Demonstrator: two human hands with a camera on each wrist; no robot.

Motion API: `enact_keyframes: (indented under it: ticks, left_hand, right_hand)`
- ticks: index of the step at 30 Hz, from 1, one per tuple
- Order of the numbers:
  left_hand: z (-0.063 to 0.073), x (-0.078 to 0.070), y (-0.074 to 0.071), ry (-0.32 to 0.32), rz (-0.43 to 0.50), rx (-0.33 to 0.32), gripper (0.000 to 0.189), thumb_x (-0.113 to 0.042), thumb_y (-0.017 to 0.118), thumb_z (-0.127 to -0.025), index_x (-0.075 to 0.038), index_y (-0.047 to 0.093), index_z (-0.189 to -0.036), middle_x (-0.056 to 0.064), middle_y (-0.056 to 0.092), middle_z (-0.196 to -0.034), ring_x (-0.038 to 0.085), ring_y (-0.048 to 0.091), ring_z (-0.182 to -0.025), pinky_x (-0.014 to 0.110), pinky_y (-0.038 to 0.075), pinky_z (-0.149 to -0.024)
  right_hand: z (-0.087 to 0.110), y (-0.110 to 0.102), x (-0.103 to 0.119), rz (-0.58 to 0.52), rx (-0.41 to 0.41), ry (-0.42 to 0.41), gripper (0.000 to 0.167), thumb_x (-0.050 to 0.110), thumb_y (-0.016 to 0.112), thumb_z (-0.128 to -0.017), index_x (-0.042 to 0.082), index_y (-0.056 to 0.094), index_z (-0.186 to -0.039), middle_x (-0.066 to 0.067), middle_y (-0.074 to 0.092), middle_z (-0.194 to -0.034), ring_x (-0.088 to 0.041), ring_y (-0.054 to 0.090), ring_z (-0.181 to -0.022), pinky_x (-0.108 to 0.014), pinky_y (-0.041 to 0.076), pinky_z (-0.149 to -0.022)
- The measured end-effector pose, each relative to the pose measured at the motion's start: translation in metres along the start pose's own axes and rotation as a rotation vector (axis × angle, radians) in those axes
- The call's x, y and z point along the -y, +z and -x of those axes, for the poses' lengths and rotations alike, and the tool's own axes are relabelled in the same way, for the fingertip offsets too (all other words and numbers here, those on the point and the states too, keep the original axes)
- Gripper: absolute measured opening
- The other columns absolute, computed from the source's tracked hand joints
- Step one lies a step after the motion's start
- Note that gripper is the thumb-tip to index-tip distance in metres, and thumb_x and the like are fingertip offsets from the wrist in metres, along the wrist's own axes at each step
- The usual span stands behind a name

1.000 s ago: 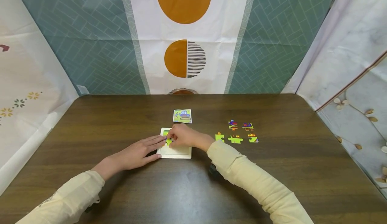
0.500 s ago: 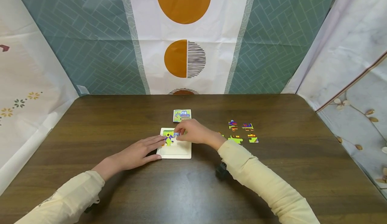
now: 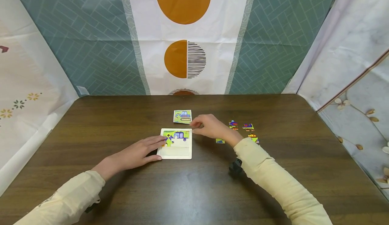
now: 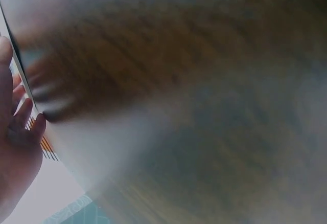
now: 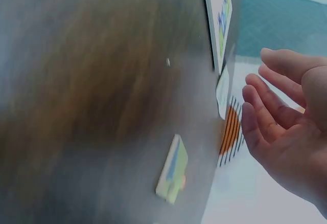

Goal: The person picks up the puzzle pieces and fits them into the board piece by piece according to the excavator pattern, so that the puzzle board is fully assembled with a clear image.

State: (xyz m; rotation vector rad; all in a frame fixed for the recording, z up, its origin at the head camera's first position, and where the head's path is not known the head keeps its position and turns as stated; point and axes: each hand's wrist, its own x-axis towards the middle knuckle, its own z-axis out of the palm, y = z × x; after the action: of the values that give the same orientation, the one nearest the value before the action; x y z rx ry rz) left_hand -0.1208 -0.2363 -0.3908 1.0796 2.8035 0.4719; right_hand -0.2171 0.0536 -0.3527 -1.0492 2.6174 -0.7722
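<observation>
- White tray (image 3: 179, 152): we see puzzle pieces (image 3: 182, 134) along its far and left sides.
- Left hand (image 3: 141, 152): straight fingers over the tray's left rim, thumb apart.
- Right hand (image 3: 209, 126): empty, fingers loosely bent, drawn off the tray since earlier.
- Loose pieces (image 3: 248, 127): right of the tray.

puzzle piece (image 3: 220, 141) part-hidden, sleeves (image 3: 68, 194) cropped

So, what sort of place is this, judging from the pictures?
Probably an indoor table area, perhaps screened off for recording: a dark wood-grain table, patterned sheets behind it and at both sides, and a puzzle tray with loose puzzle pieces nearby.
</observation>
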Motion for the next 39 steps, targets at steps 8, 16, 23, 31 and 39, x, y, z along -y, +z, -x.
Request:
enact_keyframes:
  ticks: [8, 16, 23, 31, 39]
  left_hand:
    - [0.001, 0.000, 0.002, 0.001, -0.011, -0.012, 0.062, -0.041, 0.056, -0.097, -0.002, 0.044, -0.144, 0.010, 0.039, -0.150, 0.033, 0.035, -0.137, 0.051, 0.034, -0.106]
    - [0.002, 0.000, 0.003, -0.004, -0.005, -0.009, 0.062, -0.040, 0.055, -0.098, -0.002, 0.042, -0.145, 0.011, 0.038, -0.151, 0.034, 0.034, -0.138, 0.053, 0.033, -0.106]
    - [0.001, 0.000, 0.003, 0.001, -0.002, -0.015, 0.062, -0.039, 0.057, -0.097, -0.002, 0.043, -0.145, 0.011, 0.038, -0.151, 0.033, 0.034, -0.138, 0.052, 0.033, -0.106]
    - [0.001, 0.001, 0.004, 0.001, 0.001, -0.012, 0.062, -0.041, 0.055, -0.098, -0.003, 0.042, -0.145, 0.011, 0.038, -0.151, 0.033, 0.033, -0.138, 0.053, 0.033, -0.106]
    - [0.000, 0.001, 0.004, -0.005, 0.000, -0.011, 0.062, -0.041, 0.054, -0.098, -0.002, 0.042, -0.145, 0.011, 0.037, -0.151, 0.033, 0.033, -0.138, 0.053, 0.033, -0.106]
  right_hand:
    - [0.014, -0.022, -0.016, -0.032, -0.047, 0.059, 0.030, 0.010, 0.070, -0.090, -0.001, 0.067, -0.117, -0.010, 0.067, -0.110, -0.024, 0.062, -0.101, -0.035, 0.052, -0.086]
    - [0.026, -0.042, -0.030, -0.043, -0.072, 0.128, 0.032, 0.008, 0.069, -0.089, -0.002, 0.065, -0.120, -0.013, 0.066, -0.113, -0.027, 0.061, -0.103, -0.039, 0.051, -0.088]
    - [0.035, -0.052, -0.041, -0.029, -0.082, 0.134, 0.034, 0.008, 0.070, -0.088, -0.003, 0.065, -0.120, -0.015, 0.066, -0.114, -0.030, 0.060, -0.104, -0.042, 0.050, -0.088]
    - [0.044, -0.057, -0.058, -0.040, -0.093, 0.206, 0.036, 0.009, 0.071, -0.088, -0.002, 0.064, -0.122, -0.016, 0.065, -0.114, -0.031, 0.059, -0.104, -0.043, 0.051, -0.087]
    - [0.055, -0.060, -0.076, -0.033, -0.112, 0.236, 0.037, 0.010, 0.072, -0.087, -0.003, 0.064, -0.121, -0.017, 0.064, -0.113, -0.033, 0.058, -0.103, -0.044, 0.051, -0.083]
